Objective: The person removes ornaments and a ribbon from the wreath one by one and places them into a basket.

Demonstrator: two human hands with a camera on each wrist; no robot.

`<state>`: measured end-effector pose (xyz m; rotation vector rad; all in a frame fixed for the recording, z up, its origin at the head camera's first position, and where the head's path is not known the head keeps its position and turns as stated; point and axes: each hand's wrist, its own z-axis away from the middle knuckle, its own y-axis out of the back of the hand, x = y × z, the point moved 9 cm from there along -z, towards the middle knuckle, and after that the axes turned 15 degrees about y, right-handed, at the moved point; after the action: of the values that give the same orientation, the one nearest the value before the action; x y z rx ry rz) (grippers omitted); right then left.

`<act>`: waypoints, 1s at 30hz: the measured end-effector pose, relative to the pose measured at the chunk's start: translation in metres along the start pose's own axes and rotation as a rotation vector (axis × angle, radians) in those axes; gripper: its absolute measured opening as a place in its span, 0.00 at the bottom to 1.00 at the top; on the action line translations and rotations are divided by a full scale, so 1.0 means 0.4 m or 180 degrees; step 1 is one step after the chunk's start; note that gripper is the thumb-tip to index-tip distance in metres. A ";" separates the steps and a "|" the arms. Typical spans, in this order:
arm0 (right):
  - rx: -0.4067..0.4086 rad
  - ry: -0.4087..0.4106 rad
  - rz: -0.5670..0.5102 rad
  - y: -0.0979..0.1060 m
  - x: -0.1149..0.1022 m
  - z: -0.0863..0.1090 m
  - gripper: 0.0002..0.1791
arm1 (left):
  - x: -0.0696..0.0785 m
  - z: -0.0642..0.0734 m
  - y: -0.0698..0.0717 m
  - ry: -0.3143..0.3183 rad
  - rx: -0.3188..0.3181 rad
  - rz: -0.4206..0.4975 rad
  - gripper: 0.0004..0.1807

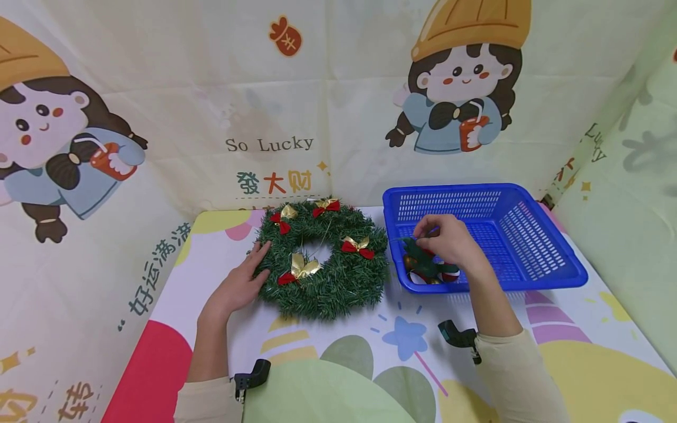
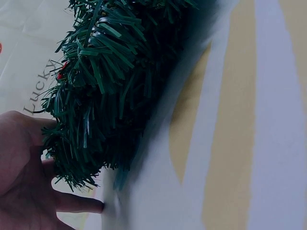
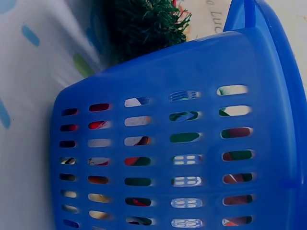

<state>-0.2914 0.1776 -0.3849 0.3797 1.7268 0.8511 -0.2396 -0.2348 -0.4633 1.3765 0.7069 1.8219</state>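
Observation:
A green artificial Christmas wreath [image 1: 338, 288] lies flat on the table, decorated with several red and gold bows [image 1: 302, 267]. My left hand [image 1: 240, 288] rests against its left side, fingers spread among the outer needles. In the left wrist view, the wreath [image 2: 105, 96] partly covers those fingers. Over the near left part of the blue plastic basket [image 1: 539, 285], my right hand [image 1: 449, 241] pinches a dark green ornament [image 1: 420, 258] near its top. Red, white and gold ornaments lie beneath and beside it. The basket wall [image 3: 158, 72] hides this hand in the right wrist view.
The basket stands close to the wreath's right side. A printed cloth [image 1: 370, 364] covers the table, and patterned fabric walls [image 1: 338, 117] rise behind it and at both sides. Each sleeve carries a black wrist camera [image 1: 252, 376].

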 end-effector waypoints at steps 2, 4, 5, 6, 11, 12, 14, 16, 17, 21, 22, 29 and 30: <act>-0.0072 0.0012 0.0011 -0.004 -0.004 0.003 0.05 | 0.001 -0.001 0.000 0.0001 -0.0009 0.0002 0.36; -0.0134 0.0039 0.0011 -0.006 -0.011 0.007 0.06 | 0.002 0.000 0.000 0.0005 -0.0016 0.0006 0.36; -0.0159 0.0067 0.0025 -0.006 -0.015 0.009 0.06 | 0.003 0.000 0.000 0.0007 -0.0021 0.0009 0.36; -0.0184 0.0098 0.0032 -0.006 -0.020 0.011 0.06 | 0.004 0.000 0.001 0.0010 -0.0025 0.0007 0.36; -0.0250 0.0262 0.0072 -0.002 -0.043 0.022 0.07 | 0.008 0.001 0.004 0.0005 -0.0032 0.0013 0.37; -0.0256 0.0290 0.0075 -0.001 -0.048 0.024 0.08 | 0.008 0.001 0.004 0.0005 -0.0031 0.0009 0.37; -0.0258 0.0324 0.0085 0.002 -0.055 0.029 0.07 | 0.008 0.002 0.005 0.0006 -0.0028 0.0009 0.37; -0.0251 0.0344 0.0095 0.006 -0.062 0.034 0.07 | 0.008 0.003 0.005 0.0013 -0.0024 0.0006 0.37; -0.0243 0.0349 0.0107 0.008 -0.065 0.036 0.07 | 0.007 0.003 0.005 0.0016 -0.0021 0.0003 0.37; -0.0198 0.0335 0.0157 0.021 -0.074 0.048 0.07 | 0.007 0.004 0.004 0.0021 -0.0021 0.0000 0.37; -0.0186 0.0332 0.0162 0.023 -0.075 0.050 0.07 | 0.006 0.004 0.004 0.0022 -0.0021 0.0000 0.37; -0.0116 0.0361 0.0146 0.028 -0.079 0.065 0.07 | 0.004 0.004 0.002 0.0024 -0.0037 -0.0007 0.37; -0.0111 0.0393 0.0149 0.026 -0.081 0.068 0.07 | 0.004 0.005 0.002 0.0020 -0.0039 -0.0011 0.37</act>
<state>-0.2572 0.1735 -0.3582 0.3516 1.8201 0.9543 -0.2382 -0.2340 -0.4614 1.3614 0.6999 1.8259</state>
